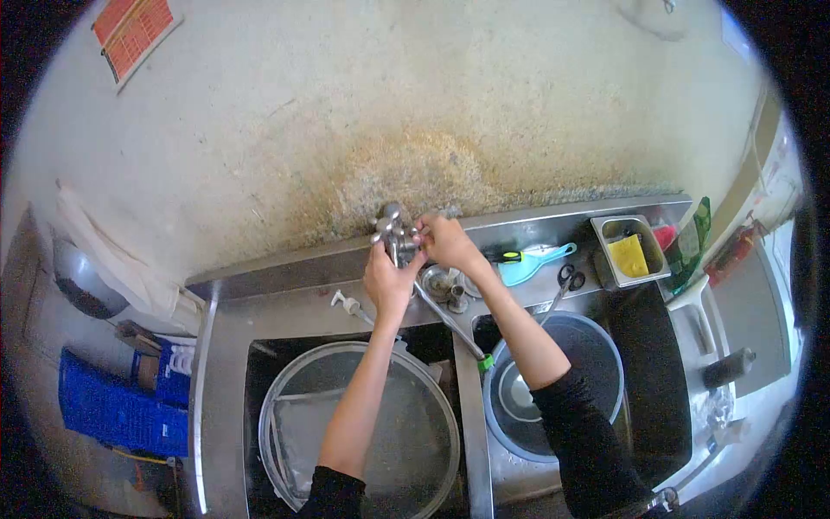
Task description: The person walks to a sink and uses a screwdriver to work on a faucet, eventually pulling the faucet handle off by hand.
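A metal faucet (392,227) stands at the back ledge of the sink, against the wall. My left hand (391,278) is closed around its lower front part. From the other side, the curled fingers of my right hand (443,242) grip the faucet's right side, where a handle seems to be; the exact hold is partly hidden. A spout pipe (439,310) slants down to the right from below my hands and ends in a green fitting (486,362). Close by on the ledge are metal drain parts (457,298).
A large round lidded container (447,419) fills the left basin. In the right basin sits a grey-blue tub (616,372) holding a bowl (519,398). A soap pump (346,303), light-blue brush (523,270), scissors (568,281) and steel pan (605,275) with a yellow sponge (629,256) lie around.
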`<state>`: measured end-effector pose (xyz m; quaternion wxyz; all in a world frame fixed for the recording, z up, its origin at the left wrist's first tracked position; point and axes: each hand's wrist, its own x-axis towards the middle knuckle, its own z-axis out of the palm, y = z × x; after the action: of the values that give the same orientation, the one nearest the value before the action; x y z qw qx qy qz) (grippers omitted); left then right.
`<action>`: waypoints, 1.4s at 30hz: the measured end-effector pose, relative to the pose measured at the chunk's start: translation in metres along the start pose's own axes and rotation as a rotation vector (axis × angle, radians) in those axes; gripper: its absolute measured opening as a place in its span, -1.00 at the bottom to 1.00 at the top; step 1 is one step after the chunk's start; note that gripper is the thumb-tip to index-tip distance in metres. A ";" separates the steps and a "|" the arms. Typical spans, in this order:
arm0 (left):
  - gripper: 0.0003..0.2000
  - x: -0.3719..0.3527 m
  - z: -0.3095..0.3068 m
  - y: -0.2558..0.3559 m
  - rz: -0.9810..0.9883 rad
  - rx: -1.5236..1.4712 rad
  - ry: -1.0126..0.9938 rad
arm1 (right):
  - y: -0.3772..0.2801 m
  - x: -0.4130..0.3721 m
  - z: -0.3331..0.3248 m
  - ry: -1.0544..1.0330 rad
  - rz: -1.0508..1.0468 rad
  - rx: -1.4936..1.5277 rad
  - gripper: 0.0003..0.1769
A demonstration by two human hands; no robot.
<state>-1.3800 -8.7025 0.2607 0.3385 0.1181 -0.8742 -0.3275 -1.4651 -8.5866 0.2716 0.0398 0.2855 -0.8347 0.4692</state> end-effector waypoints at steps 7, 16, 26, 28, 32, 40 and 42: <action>-0.47 -0.004 0.004 -0.008 0.072 0.008 0.038 | 0.001 -0.004 0.003 0.021 -0.140 -0.031 -0.81; -0.44 0.000 0.004 -0.007 0.092 -0.001 0.060 | -0.005 -0.002 0.006 0.041 -0.079 -0.143 -0.77; -0.44 -0.001 0.012 0.011 -0.075 0.119 0.087 | -0.002 0.004 -0.003 -0.018 -0.120 -0.121 -0.77; -0.46 -0.002 0.010 0.015 -0.100 0.103 0.073 | -0.002 0.001 0.000 0.017 -0.143 -0.100 -0.84; -0.48 -0.003 0.012 0.015 -0.097 0.070 0.100 | -0.002 0.004 -0.001 -0.035 -0.092 -0.101 -0.78; -0.43 -0.002 0.017 0.009 -0.024 0.053 0.162 | 0.000 0.003 0.001 -0.016 -0.073 -0.153 -0.78; -0.42 -0.001 0.010 0.016 -0.078 0.113 0.087 | 0.001 0.007 -0.003 -0.082 -0.003 -0.102 -0.72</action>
<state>-1.3861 -8.6850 0.2649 0.3558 0.1851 -0.8705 -0.2852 -1.4726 -8.5865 0.2749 0.0206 0.3033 -0.8582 0.4137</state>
